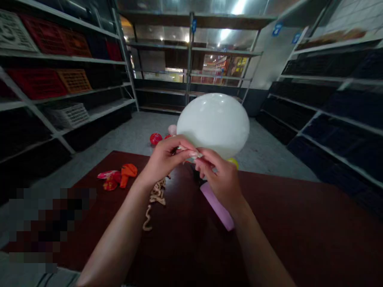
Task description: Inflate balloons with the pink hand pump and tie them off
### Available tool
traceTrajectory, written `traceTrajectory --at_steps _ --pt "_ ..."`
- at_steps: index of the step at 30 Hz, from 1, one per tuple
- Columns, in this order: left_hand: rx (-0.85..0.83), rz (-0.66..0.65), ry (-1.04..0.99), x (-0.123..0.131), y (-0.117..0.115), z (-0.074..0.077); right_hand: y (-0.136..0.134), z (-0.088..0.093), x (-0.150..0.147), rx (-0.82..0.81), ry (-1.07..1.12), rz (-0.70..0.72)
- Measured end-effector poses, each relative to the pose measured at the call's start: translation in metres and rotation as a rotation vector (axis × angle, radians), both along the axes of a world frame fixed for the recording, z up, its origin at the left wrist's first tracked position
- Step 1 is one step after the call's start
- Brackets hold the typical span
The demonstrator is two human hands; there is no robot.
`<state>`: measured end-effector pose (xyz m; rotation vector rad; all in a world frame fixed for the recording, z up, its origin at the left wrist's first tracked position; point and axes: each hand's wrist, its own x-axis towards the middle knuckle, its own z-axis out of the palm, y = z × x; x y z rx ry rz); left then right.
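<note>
Mid-frame, the left hand (166, 157) and right hand (224, 177) pinched the neck (196, 155) of a white balloon (214, 122), seemingly working it closed; the next move likely needed a firm grip.

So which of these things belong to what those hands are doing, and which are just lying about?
In the job:
White balloon, its neck apparently pinched between the left hand and right hand

Lying about, I think, though the first two might be supplies:
Tan string
Pink tube
Red ball
Orange crate
</note>
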<state>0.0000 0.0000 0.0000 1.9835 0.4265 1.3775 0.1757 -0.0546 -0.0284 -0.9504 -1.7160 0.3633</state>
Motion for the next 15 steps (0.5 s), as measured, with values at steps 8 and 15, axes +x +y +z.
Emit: traceTrajectory --at_steps 8,15 --pt "-0.163 -0.19 0.019 0.01 -0.004 -0.005 0.004 -0.005 -0.004 -0.029 0.092 -0.103" --pt "-0.31 -0.126 -0.275 0.021 0.0 -0.01 0.003 -0.001 -0.004 -0.108 0.21 -0.031"
